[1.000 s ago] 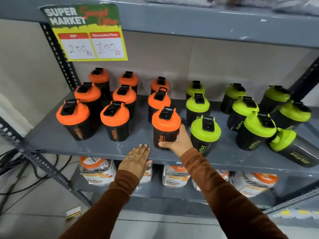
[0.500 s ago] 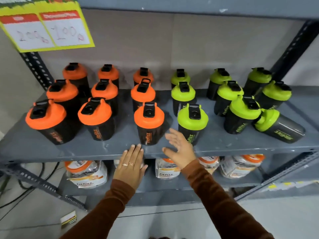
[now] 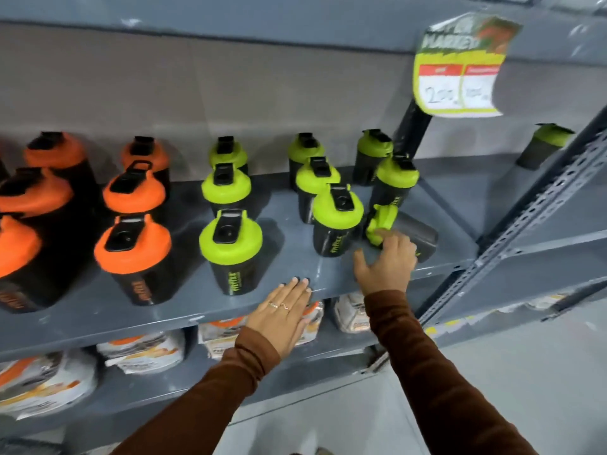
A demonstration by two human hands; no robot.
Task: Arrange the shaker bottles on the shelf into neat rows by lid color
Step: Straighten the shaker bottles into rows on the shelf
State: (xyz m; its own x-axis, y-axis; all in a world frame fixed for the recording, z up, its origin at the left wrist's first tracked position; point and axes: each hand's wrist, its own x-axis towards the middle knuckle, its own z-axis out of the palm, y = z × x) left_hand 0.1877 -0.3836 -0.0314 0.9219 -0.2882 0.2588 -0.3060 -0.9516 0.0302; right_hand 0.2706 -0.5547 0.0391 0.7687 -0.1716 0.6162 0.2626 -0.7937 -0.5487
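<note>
A grey metal shelf against a beige wall carries upright shaker bottles: orange-lidded ones toward 9 o'clock, green-lidded ones from centre to 2 o'clock. One green-lidded bottle lies tipped over at 3 o'clock (the right hand, fingers spread, reaches onto it). The left hand rests flat and empty on the shelf edge. A price sign hangs at 1 o'clock.

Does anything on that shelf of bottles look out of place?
Yes. One green-lidded bottle lies tipped on its side at the right end of the shelf, while the others stand upright. The right hand reaches to it. Another green-lidded bottle stands alone on the next shelf bay, apart from the rows.
</note>
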